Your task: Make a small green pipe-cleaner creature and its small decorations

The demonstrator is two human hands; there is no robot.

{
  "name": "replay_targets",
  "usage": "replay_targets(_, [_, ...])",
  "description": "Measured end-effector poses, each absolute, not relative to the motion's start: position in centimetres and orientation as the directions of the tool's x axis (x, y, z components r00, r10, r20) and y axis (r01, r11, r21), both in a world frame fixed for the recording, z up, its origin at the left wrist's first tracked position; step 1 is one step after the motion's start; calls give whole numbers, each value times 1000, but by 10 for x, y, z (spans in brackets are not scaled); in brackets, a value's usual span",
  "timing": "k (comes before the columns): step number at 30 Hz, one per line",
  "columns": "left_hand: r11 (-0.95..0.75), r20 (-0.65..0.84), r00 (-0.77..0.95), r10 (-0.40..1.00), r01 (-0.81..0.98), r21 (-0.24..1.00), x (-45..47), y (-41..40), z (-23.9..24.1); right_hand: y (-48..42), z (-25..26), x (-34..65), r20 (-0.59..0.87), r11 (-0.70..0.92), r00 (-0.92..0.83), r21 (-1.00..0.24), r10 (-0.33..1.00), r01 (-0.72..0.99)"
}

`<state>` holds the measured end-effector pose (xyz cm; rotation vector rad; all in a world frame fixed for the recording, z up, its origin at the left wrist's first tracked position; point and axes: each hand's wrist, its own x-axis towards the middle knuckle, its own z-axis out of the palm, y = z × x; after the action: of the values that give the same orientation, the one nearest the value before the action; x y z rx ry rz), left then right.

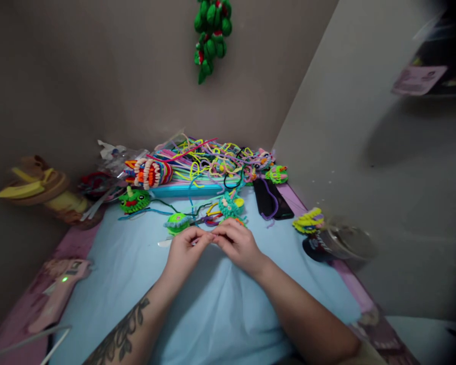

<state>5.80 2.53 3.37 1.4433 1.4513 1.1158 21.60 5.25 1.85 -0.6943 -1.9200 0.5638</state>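
Observation:
My left hand point(187, 249) and my right hand point(240, 247) meet above the blue cloth point(213, 314), each with thumb and fingers pinched. Their fingertips come together on something too small to make out, perhaps pinkish. Just beyond them lie a lime-green fuzzy pipe-cleaner figure point(177, 222), a teal one point(231, 204) and scissors point(210, 220), partly covered by other things. Beside my left fingers a small white flat piece point(164, 244) pokes out.
Behind stands a blue box point(190, 191) heaped with colourful pipe cleaners point(201, 157). A striped figure point(152, 172) and a green figure point(135, 201) sit left. To the right are a black phone point(266, 200), a yellow figure point(308, 221) and a clear cup point(351, 242). A pink device point(61, 296) lies left.

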Motion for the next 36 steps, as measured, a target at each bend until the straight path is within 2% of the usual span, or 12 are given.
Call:
replay_targets(5, [-25, 24, 7, 1000, 300, 954, 56, 24, 40, 54, 17, 218, 648, 756, -399, -607, 649, 245])
replay_targets(15, [50, -74, 134, 988, 174, 983, 52, 23, 39, 52, 17, 220, 670, 785, -409, -520, 620, 338])
replay_targets(26, [112, -138, 334, 932, 97, 989, 51, 25, 35, 51, 21, 226, 702, 828, -440, -480, 560, 290])
replay_targets(33, [68, -98, 281, 955, 116, 991, 59, 18, 31, 53, 18, 228, 694, 832, -462, -488, 553, 264])
replay_targets(36, [107, -131, 177, 976, 136, 985, 44, 12, 27, 53, 17, 227, 704, 850, -482, -479, 522, 220])
